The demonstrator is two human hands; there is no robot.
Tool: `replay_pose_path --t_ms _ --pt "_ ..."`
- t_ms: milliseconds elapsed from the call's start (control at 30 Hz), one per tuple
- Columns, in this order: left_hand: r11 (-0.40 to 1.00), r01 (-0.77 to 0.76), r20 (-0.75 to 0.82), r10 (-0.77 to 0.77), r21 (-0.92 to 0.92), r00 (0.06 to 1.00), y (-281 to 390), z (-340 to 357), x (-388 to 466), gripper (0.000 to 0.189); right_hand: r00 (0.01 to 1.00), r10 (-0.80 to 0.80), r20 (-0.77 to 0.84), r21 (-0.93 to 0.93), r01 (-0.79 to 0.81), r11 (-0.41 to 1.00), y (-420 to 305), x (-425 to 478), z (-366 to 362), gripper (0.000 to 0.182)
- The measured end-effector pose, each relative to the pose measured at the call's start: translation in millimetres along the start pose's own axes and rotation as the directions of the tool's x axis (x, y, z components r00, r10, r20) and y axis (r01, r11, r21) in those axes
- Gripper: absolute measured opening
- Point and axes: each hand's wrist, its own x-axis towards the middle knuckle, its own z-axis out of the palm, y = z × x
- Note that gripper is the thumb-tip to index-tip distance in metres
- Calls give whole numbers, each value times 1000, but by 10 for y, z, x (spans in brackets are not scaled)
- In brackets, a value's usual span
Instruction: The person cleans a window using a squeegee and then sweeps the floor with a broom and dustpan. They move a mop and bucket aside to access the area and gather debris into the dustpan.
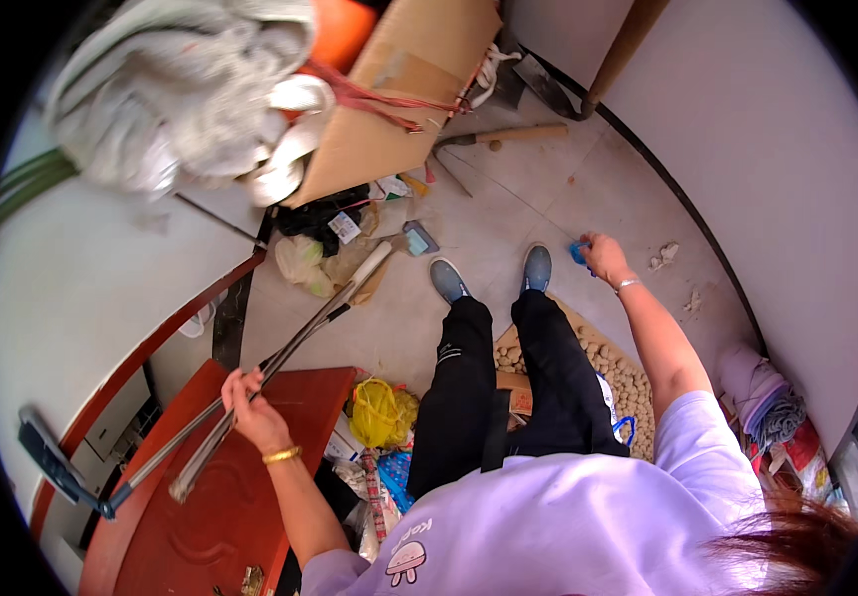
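My left hand [256, 413] is closed around several long poles, held tilted over a red-brown wooden door or panel [198, 514]. One is a grey metal mop pole [168, 449] with a dark blue flat mop head [45, 453] at its lower left end. Another metal pole [302, 333] ends in a pale grip [372, 264] at the upper right. At the far right of my feet, my right hand [605, 259] grips a small blue object [577, 253]. Fingers cover much of it, so I cannot tell its kind.
A cardboard box [399, 89] and grey-white cloth [176, 97] fill the upper left. Plastic bags [299, 261] litter the tiled floor. A wooden-handled pick or hoe [522, 134] lies near a shovel [548, 86]. Walnuts or similar nuts [623, 387] are spread on cardboard behind my feet.
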Motion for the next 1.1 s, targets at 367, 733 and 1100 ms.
replay_pose_path --t_ms 367,733,1100 --pt "988 -96 -73 105 118 992 -196 179 77 19 949 -154 -274 -274 77 959 423 2229 676 32" --pt "972 -152 -37 161 180 986 -348 87 376 18 818 -323 -476 -412 118 903 129 3732 937 32" --pt "974 -136 -98 156 180 983 -331 -19 485 15 931 -188 -313 -509 3 861 402 3637 1177 24"
